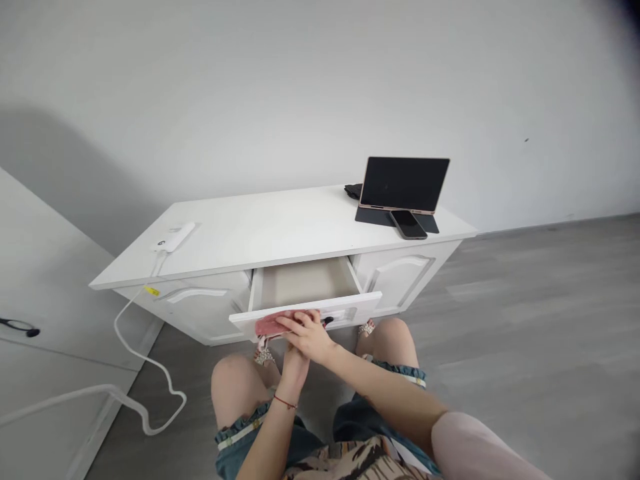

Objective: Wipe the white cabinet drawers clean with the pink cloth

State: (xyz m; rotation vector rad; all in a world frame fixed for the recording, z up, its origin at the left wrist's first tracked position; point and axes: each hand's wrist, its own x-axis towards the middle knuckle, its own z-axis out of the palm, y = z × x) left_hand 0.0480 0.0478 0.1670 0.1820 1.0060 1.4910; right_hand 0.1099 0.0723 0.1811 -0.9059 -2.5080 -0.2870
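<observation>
Just in front of the pulled-out drawer my two hands meet on a flat pink item, soft-looking, with a pale strap-like end hanging below its left side. Its exact kind cannot be made out. My left hand grips it from below, its fingers mostly hidden behind my right hand. Across its top and right part lie the bent fingers of my right hand, closed on it. A small dark piece shows just beyond my right hand. Inside the drawer the pale bottom is visible.
The drawer belongs to a white cabinet against the wall. On its top stand a propped tablet and a phone, with a black item behind. A white power strip trails its cable down the left side.
</observation>
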